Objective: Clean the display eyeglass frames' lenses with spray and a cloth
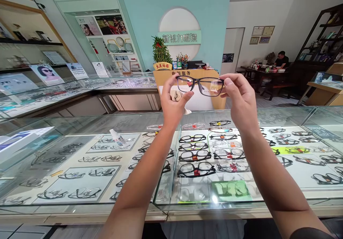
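Observation:
I hold a pair of dark-framed glasses up at arm's length above a glass display counter. My left hand pinches the frame's left end, and a pale cleaning cloth is tucked in its palm. The frame's right end is pinched between the fingers of my right hand. Both lenses face me, with a small red tag showing on the left lens.
Rows of spectacle frames lie under the counter glass. A small spray bottle lies on the counter at left. Beyond stand a yellow reception desk, more showcases at left, and a seated person at a dark table, far right.

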A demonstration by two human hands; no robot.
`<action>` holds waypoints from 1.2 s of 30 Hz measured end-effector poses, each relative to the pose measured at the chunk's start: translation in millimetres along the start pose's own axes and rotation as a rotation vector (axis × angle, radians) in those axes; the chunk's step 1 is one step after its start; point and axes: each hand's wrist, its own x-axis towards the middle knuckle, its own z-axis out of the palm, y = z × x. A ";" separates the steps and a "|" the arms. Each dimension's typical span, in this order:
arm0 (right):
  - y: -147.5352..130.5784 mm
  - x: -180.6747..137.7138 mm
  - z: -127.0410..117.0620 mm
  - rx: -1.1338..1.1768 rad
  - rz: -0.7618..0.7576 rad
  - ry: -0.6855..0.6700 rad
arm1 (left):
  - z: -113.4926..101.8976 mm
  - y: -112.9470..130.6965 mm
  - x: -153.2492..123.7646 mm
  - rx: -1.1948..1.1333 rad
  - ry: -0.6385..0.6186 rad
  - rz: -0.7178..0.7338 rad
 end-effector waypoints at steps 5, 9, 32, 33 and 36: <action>2.4 -0.9 0.0 0.038 0.020 -0.024 | 2.2 0.5 -2.4 -0.048 -0.050 -0.052; 11.0 1.7 -1.7 0.089 0.071 -0.029 | 1.7 5.9 -3.4 -0.030 -0.023 -0.031; 18.3 11.3 -22.0 -0.097 0.076 -0.342 | -21.4 59.7 3.2 0.113 -0.344 0.057; 18.1 11.6 -23.2 -0.059 0.107 -0.371 | -22.1 60.1 3.6 0.097 -0.355 0.040; 17.9 12.9 -28.0 0.033 0.220 -0.483 | -24.3 60.3 5.4 0.041 -0.395 -0.013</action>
